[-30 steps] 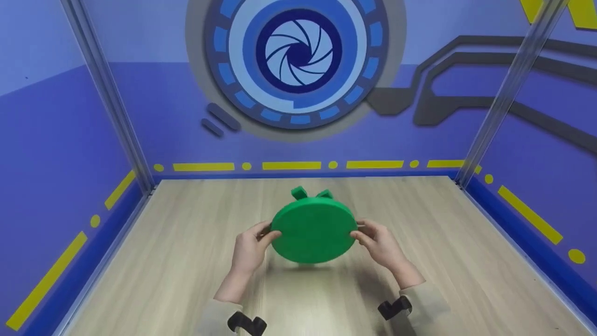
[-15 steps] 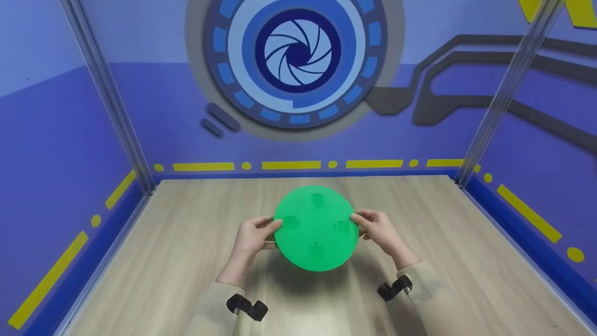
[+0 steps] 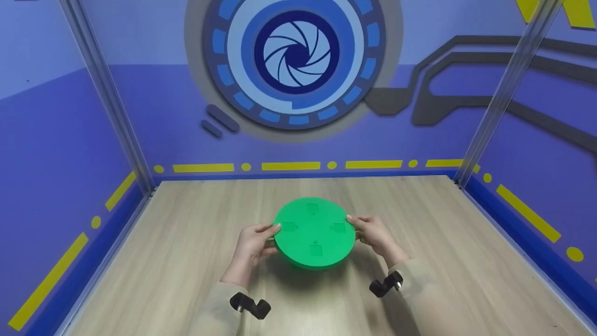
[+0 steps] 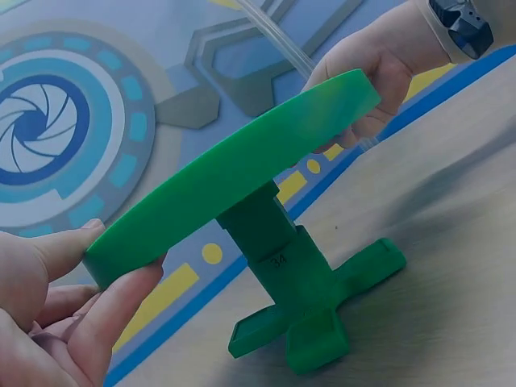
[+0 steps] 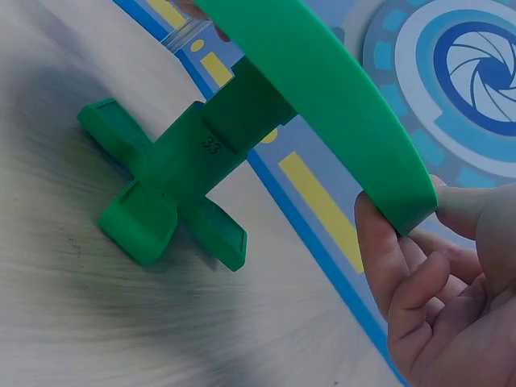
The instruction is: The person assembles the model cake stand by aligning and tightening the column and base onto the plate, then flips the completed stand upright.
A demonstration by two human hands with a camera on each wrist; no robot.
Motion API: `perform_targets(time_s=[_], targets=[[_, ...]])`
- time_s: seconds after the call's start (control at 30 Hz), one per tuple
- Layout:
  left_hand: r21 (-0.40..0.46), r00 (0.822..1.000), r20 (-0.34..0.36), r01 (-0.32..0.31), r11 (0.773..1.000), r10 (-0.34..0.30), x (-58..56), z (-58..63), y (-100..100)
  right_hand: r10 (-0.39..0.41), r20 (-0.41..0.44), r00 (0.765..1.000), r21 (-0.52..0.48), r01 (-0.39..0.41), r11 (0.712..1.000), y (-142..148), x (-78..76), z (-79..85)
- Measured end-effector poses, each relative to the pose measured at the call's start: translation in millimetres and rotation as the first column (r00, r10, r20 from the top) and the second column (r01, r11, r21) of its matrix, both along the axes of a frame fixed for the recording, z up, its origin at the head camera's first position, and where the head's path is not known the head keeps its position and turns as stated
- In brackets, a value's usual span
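Note:
Both hands hold a small green pedestal table (image 3: 315,235) between them in the head view. Its round top bears several shallow square recesses and tilts slightly toward me. My left hand (image 3: 254,241) pinches the left rim, thumb on top and fingers underneath. On the opposite rim, my right hand (image 3: 375,233) grips the same way. Below the disc, a square column (image 4: 294,262) marked 34 ends in splayed feet in the left wrist view. The right wrist view shows a column side (image 5: 205,149) marked 33, with the feet close over the tabletop.
A wood-grain tabletop (image 3: 200,210) spreads under the hands. Blue printed panels (image 3: 154,107) with metal corner posts (image 3: 112,102) enclose its back and sides. Black wrist devices (image 3: 250,305) sit on both sleeves.
The green table has been tipped over: its feet showed above the far rim a second ago, and now point down with the recessed top facing up. Both hands kept their rim grip.

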State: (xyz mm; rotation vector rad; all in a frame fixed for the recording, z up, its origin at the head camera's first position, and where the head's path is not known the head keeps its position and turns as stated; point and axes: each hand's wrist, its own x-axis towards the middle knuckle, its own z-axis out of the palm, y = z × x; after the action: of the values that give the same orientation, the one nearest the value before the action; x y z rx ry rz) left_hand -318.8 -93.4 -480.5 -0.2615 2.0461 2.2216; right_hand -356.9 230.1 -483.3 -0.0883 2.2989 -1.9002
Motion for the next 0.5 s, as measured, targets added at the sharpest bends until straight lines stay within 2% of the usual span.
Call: perform_targets(time_s=[0.17, 0.5], targets=[[0.036, 1.0, 0.007, 0.001, 0.999, -0.001, -2.0, -6.7, -1.8, 0.014, 0.007, 1.0, -0.002, -0.014, 1.0, -2.0, -0.5, -1.5], [0.064, 1.0, 0.018, 0.006, 0.998, -0.007, -3.4, -10.6, -1.8, -0.039, 0.039, 0.998, 0.026, 0.038, 0.999, -3.8, -0.4, -3.8]])
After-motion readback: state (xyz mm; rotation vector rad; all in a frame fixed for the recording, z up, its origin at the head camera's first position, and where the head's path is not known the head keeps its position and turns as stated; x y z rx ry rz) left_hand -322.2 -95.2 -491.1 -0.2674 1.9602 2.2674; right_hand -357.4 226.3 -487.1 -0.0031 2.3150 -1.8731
